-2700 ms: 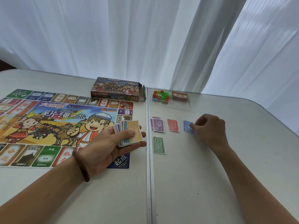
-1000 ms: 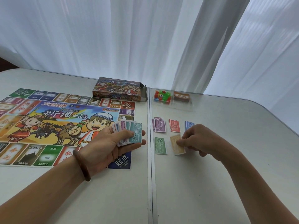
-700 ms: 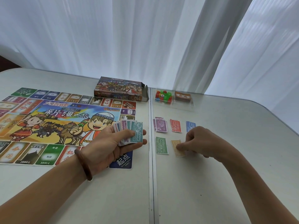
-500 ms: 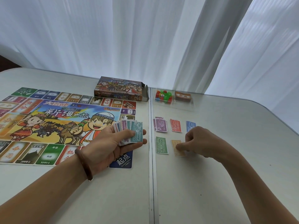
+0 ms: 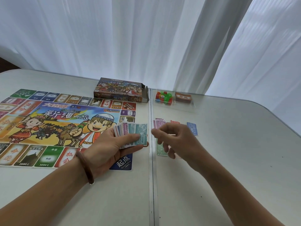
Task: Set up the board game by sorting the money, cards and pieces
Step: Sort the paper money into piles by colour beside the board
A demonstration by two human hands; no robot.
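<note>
- White curtains (image 5: 114, 38) hang behind the tabletop (image 5: 228, 168).
- Light shines through the curtains.
- The tabletop is pale, with a line (image 5: 151, 193) running down its middle.

notes fan (image 5: 130, 134): teal-topped, held over board's (image 5: 48, 124) near-right corner
purple pile (image 5: 158, 123), blue pile (image 5: 193, 128), green note (image 5: 160, 150): flat, right of board
pieces (image 5: 163, 97), deck (image 5: 183, 97): beyond board's far-right corner

The near right side of the table (image 5: 236, 168) has open room to move. Farther back sit small money piles (image 5: 192, 128) (all flat) and a tray (image 5: 184, 108).
</note>
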